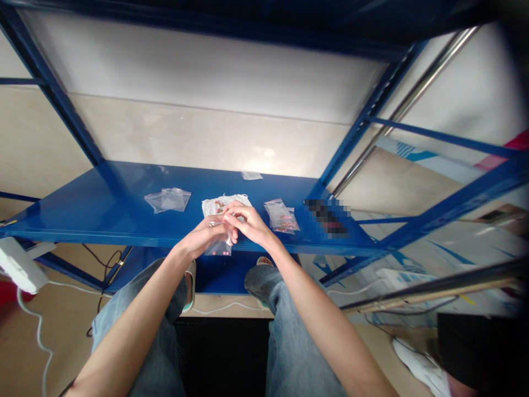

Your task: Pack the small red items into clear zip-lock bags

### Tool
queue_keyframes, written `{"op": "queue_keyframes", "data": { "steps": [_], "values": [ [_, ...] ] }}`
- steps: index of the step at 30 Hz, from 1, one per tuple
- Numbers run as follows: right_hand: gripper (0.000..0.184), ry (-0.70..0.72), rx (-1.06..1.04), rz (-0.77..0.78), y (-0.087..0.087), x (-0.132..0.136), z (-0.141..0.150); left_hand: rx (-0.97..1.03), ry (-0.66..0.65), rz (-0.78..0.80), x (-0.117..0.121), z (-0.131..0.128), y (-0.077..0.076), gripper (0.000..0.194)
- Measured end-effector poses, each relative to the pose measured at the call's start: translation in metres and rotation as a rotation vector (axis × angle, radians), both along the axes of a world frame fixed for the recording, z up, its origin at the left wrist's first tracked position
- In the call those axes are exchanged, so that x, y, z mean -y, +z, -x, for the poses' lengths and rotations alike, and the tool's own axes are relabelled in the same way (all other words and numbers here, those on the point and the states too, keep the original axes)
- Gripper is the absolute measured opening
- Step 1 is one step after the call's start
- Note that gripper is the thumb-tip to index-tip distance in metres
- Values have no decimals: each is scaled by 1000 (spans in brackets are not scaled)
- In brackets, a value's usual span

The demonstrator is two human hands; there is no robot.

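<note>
Head view: left hand [205, 236] and right hand [248, 222] close together just over the front edge of the blue shelf [82, 212], fingers [231, 212] closed, both pinching the top of a small plastic bag [218, 248] hanging below them. On the shelf: flat plastic bags [167, 199] left of the hands, white packet [221, 205] just behind them, bag of small parts [281, 216] to the right, pixelated object [328, 218] nearer the right end, paper slip [252, 175] at the back edge.
</note>
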State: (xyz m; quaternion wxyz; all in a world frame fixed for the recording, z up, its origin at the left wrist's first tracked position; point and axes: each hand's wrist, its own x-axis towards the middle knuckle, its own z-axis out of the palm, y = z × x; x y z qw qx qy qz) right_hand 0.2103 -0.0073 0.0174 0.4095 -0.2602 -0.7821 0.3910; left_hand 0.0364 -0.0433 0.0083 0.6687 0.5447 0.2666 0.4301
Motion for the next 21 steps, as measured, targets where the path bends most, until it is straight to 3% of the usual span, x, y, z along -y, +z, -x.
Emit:
{"op": "queue_keyframes", "data": {
  "steps": [4, 9, 12, 21],
  "values": [
    [38, -21, -60, 100, 1, 1, -1, 42, 11, 97, 0, 2, 0, 29],
    [32, -241, -163, -9, -7, -8, -1, -9, 3, 103, -6, 3, -8, 43],
    [27, -347, -250, 20, -14, -13, 0, -58, -6, 73, -8, 1, -11, 49],
    [35, -312, -373, 199, -14, 2, 16, -21, 440, -140, -12, -2, -4, 39]
  ]
}}
